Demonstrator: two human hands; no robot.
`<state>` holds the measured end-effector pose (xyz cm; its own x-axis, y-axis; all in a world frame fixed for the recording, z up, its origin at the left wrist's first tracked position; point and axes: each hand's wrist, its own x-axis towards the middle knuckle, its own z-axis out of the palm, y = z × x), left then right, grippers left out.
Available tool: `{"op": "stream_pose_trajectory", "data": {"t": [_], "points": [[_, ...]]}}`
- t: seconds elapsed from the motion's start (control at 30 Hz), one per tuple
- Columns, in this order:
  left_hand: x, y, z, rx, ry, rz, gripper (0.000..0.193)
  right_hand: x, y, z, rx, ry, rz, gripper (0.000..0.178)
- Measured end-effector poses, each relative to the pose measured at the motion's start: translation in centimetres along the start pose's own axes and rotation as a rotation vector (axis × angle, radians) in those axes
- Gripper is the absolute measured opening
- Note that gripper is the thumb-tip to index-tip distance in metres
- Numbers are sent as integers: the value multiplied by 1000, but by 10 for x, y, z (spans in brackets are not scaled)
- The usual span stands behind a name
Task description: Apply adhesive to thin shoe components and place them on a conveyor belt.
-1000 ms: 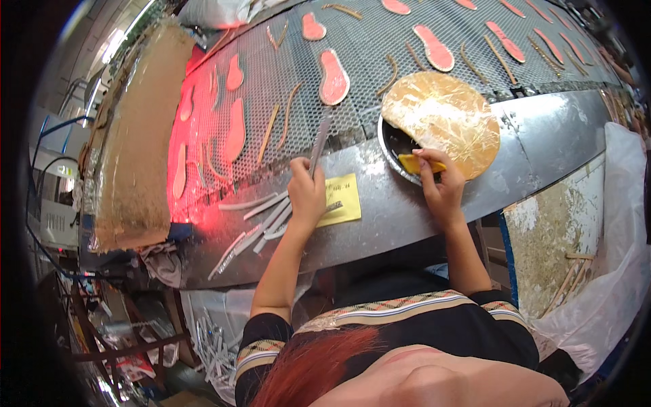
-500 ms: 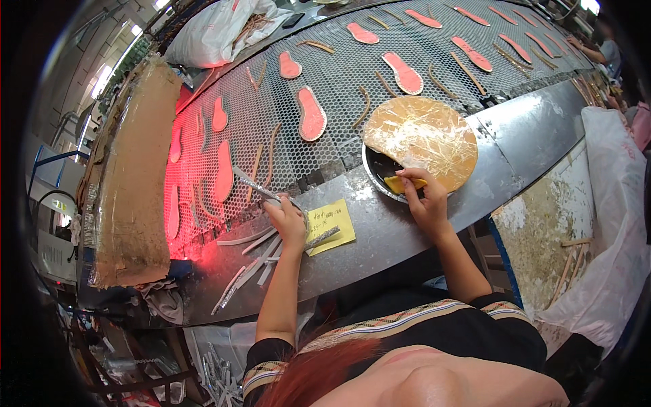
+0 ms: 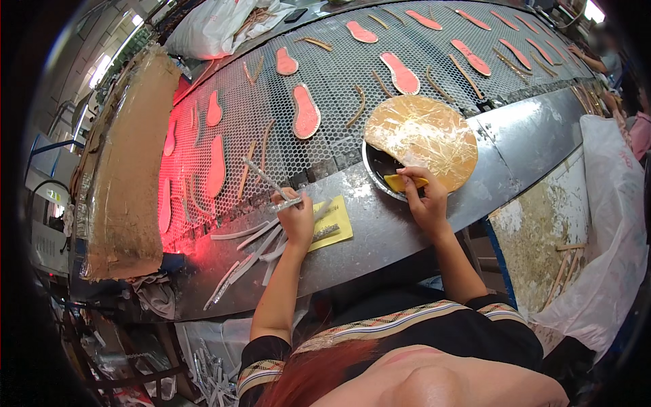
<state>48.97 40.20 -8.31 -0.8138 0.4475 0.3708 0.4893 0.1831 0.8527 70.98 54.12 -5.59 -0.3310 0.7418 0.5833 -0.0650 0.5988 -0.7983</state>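
Observation:
My left hand (image 3: 296, 220) is closed on a narrow silvery strip (image 3: 266, 178), which slants up and left from the fingers. Beneath and beside that hand lie a yellow paper (image 3: 339, 235) with writing and several loose pale and silvery strips (image 3: 241, 270). My right hand (image 3: 428, 202) pinches a small flat yellow piece (image 3: 400, 182) over the open side of a round metal bowl (image 3: 368, 178). The bowl's inside looks dark. A round tan board (image 3: 427, 136), streaked with whitish strands, covers most of the bowl.
Beyond the metal table edge (image 3: 522, 125), a mesh conveyor (image 3: 332, 81) carries pink insoles (image 3: 306, 112) and thin strips, reddened by light at left. Cardboard (image 3: 129, 169) stands left; white sacks (image 3: 610, 224) hang right and lie at the back. Another person (image 3: 608, 64) is far right.
My left hand has shifted slightly right, and the strip in it now points up more steeply. The insoles sit a little further left. My right hand stays at the bowl.

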Motion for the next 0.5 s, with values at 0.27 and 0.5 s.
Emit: {"op": "stream_pose_trajectory", "data": {"t": [0.27,0.5], "points": [[2,-9,-12,7,-34,91,18,-1,-1,3,1,-7,0,11],[-5,87,-30,66,-201,592,34,-2,-7,-4,-6,5,114,10]]}}
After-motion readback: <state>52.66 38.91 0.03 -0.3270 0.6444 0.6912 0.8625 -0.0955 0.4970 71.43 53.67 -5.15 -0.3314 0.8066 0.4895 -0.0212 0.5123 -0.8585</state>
